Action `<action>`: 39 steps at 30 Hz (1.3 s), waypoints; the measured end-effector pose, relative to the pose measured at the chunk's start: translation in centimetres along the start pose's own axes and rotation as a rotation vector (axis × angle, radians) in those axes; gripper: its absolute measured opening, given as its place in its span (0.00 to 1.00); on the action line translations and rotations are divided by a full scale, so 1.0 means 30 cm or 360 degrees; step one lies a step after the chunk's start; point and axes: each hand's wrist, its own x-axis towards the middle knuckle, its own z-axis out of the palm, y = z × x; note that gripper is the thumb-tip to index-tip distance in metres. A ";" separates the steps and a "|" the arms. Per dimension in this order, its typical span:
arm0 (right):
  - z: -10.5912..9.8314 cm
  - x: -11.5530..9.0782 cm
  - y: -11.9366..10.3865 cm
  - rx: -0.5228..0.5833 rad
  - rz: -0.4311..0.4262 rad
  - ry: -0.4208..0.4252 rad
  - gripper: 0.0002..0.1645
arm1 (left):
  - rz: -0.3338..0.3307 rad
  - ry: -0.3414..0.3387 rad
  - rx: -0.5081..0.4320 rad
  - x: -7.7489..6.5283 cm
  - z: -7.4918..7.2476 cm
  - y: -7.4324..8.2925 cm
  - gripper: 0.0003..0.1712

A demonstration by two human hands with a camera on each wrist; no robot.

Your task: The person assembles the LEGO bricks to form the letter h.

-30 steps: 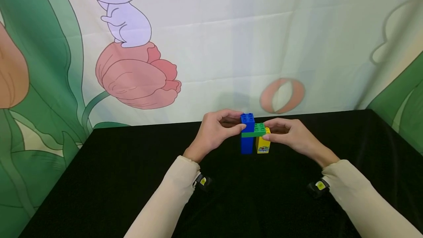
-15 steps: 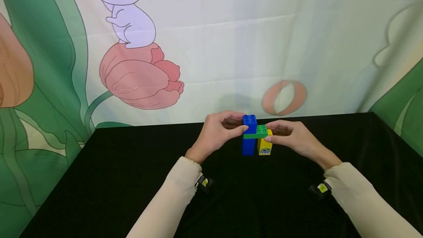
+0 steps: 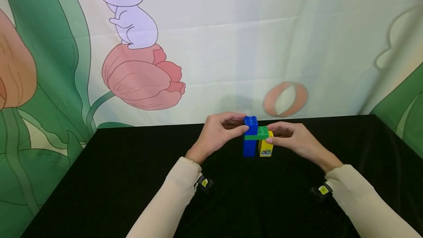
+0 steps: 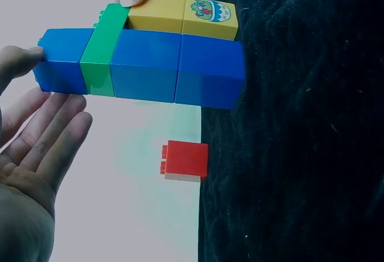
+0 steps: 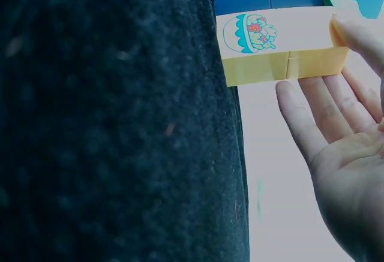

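A small toy-brick structure stands on the black tabletop. Two stacked blue bricks point(image 4: 180, 70) make its left column and two yellow bricks point(image 3: 266, 148) its right one, the lower with a printed fruit-bowl-like picture. Across the top lies a green brick point(image 3: 262, 131), thinner than the others, with another blue brick point(image 3: 253, 129) on its left end. My left hand point(image 3: 216, 133) pinches this top blue brick, thumb in front and fingers behind. My right hand point(image 3: 294, 135) holds the upper yellow brick between thumb and fingers, close under the green one.
A red brick point(image 4: 187, 159) lies to the left of the structure in the left wrist view; in the head view it is hidden. Behind the black table point(image 3: 132, 179) hangs a pale curtain point(image 3: 211, 47) printed with flowers and a white animal.
The head view has shifted slightly, so everything sits a little farther right and down. Both hands keep their grip, and the bricks look the same.
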 end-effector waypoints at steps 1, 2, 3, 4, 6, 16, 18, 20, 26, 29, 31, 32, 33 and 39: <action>-0.001 0.000 0.000 0.0000 0.0004 0.0001 0.31 | -0.0005 0.0004 -0.0011 0.001 -0.001 0.002 0.21; -0.001 0.000 -0.001 -0.0002 0.0008 0.0002 0.32 | -0.0011 0.0010 -0.0023 0.001 -0.002 0.003 0.21; -0.002 0.000 -0.001 -0.0003 0.0011 0.0002 0.32 | -0.0017 0.0019 -0.0029 0.002 -0.003 0.005 0.21; -0.002 0.000 -0.002 -0.0001 0.0014 0.0001 0.32 | -0.0025 0.0030 -0.0039 0.003 -0.005 0.006 0.21; -0.002 0.000 -0.002 -0.0002 0.0016 0.0000 0.32 | -0.0033 0.0052 -0.0050 0.005 -0.010 0.006 0.20; -0.003 0.001 -0.004 -0.0027 0.0017 0.0005 0.32 | -0.0037 0.0182 -0.0010 0.022 -0.047 -0.014 0.18; -0.004 0.000 -0.005 -0.0031 0.0019 0.0007 0.32 | -0.0064 0.0186 0.0002 0.029 -0.049 -0.020 0.19; -0.005 0.000 -0.006 -0.0029 0.0020 0.0007 0.32 | -0.0090 0.0184 0.0011 0.036 -0.052 -0.027 0.19; -0.006 0.001 -0.005 -0.0026 0.0020 0.0006 0.32 | -0.0158 0.0181 -0.0011 0.055 -0.060 -0.062 0.19; -0.007 0.002 -0.004 -0.0030 0.0017 0.0009 0.32 | -0.0183 0.0175 -0.0032 0.065 -0.062 -0.079 0.20; -0.007 0.002 -0.003 -0.0031 0.0015 0.0009 0.32 | -0.0197 0.0169 -0.0043 0.071 -0.063 -0.088 0.21; -0.007 0.002 -0.003 -0.0027 0.0014 0.0008 0.32 | -0.0205 0.0168 -0.0050 0.074 -0.064 -0.093 0.21; -0.006 0.003 -0.002 -0.0024 0.0014 0.0006 0.31 | -0.0215 0.0168 -0.0051 0.078 -0.065 -0.097 0.22; -0.003 0.000 0.001 -0.0015 0.0013 0.0006 0.32 | -0.0267 0.0188 -0.0010 0.097 -0.067 -0.124 0.24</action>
